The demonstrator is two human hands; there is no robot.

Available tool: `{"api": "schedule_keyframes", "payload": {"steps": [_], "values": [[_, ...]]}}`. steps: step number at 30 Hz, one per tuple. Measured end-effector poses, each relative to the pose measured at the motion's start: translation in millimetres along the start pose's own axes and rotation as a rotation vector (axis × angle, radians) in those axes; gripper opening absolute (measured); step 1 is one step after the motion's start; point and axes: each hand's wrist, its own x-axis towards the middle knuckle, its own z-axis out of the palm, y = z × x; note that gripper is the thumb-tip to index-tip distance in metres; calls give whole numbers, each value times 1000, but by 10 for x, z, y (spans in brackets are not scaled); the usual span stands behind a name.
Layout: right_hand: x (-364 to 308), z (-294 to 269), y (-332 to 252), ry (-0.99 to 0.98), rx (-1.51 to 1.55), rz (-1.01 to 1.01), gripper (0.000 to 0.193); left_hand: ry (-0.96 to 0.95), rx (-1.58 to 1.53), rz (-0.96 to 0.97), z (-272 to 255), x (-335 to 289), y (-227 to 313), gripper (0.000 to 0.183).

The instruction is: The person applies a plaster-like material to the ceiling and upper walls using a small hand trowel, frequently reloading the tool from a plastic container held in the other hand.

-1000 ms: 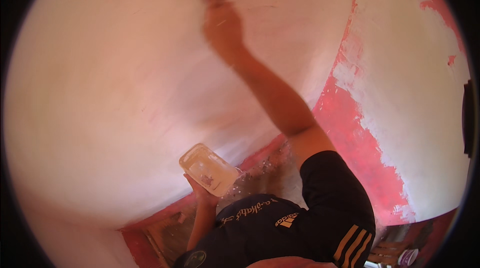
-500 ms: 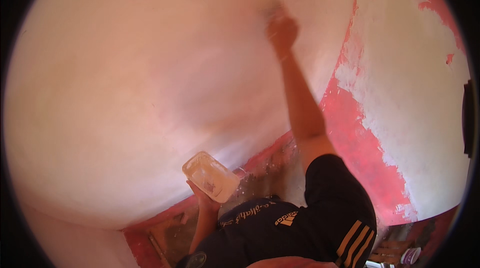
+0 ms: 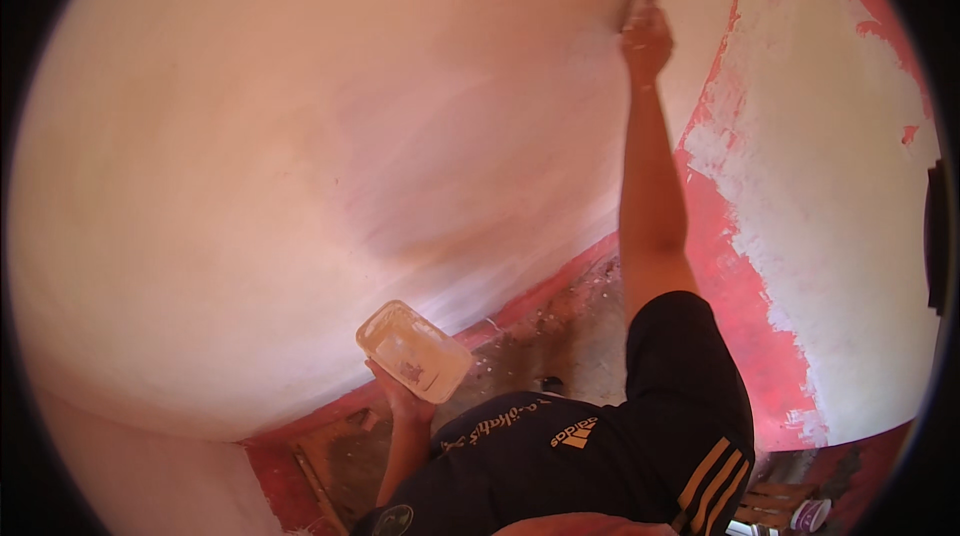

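My right hand [image 3: 648, 44], arm stretched up and forward, grips a putty knife [image 3: 630, 6]. Its thin dark blade edge is at the pale, plastered wall [image 3: 230, 156], close to the corner; the fingers mostly hide its handle. Lower down, my left hand [image 3: 402, 400] holds a rectangular plastic tub [image 3: 440, 366] from below and the side. The tub is tilted so that its inside shows, smeared with whitish paste and a darker patch near the bottom. A smooth, greyish-pink darker area spreads over the wall between both hands.
To the right, the adjoining wall [image 3: 700, 226] is red with a large rough-edged white patch [image 3: 820, 136]. A speckled floor [image 3: 560, 346] lies below. Behind my right shoulder are a wooden slatted piece [image 3: 775, 504] and a white-and-purple bucket [image 3: 812, 516]. Something dark [image 3: 937, 236] stands at the right rim.
My right hand has swept the putty knife rightward along the wall, nearer the corner, and the arm has straightened. My left hand and the tub have barely shifted.
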Motion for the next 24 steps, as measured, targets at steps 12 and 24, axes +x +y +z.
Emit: {"api": "schedule_keyframes", "payload": {"steps": [12, 24], "values": [[-825, -548, -222, -64, 506, 87, 34, -17, 30, 36, -236, 121, -31, 74], [-2217, -585, -776, -367, 628, -563, 19, 10, -3, -7, -394, 144, -28, 75]]}}
